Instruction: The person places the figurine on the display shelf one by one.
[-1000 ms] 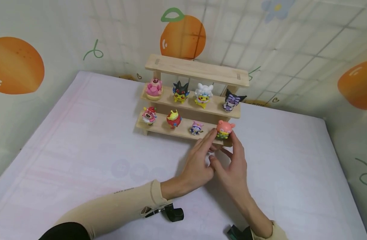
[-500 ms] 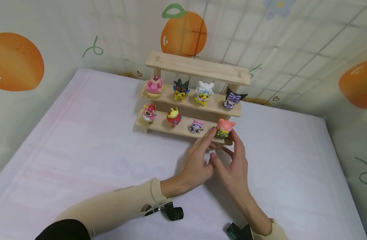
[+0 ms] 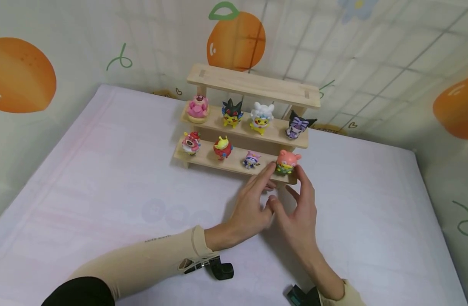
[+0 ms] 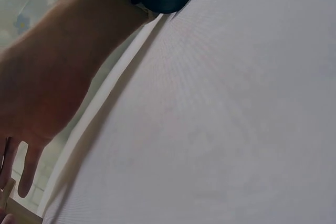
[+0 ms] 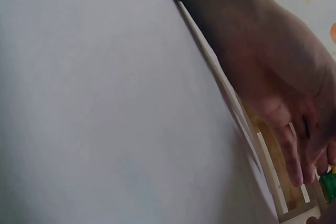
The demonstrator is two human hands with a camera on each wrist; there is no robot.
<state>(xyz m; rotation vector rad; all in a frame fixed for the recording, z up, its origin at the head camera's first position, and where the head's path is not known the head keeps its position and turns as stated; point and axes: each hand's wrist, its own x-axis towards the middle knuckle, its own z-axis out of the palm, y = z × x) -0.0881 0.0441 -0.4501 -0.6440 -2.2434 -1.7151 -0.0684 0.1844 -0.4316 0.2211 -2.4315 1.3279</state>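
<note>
A figurine (image 3: pixel 287 162) with a coral-pink bear-eared hood and a green lower part stands upright at the right end of the lowest tier of a wooden display shelf (image 3: pixel 234 167). The index finger of my left hand (image 3: pixel 250 211) reaches to its left side. On its right side is the straight index finger of my right hand (image 3: pixel 296 214). Both thumbs meet in front, below the shelf edge. Some fingers are hidden under the tier. A small pink-and-purple figurine (image 3: pixel 251 160) is just left of my left fingertip. The right wrist view catches a green bit at its edge.
Other figurines share the lower tier: a red one with a yellow top (image 3: pixel 222 148) and a pink bear (image 3: pixel 191 143). Several more stand on the middle tier, including a black-eared purple one (image 3: pixel 296 126). The top plank (image 3: pixel 253 86) overhangs behind. White cloth (image 3: pixel 115 170) covers the table.
The head view has tilted slightly, so the scene sits a little higher. Both hands keep their places at the pink-hooded figurine, which looks unmoved on the shelf.
</note>
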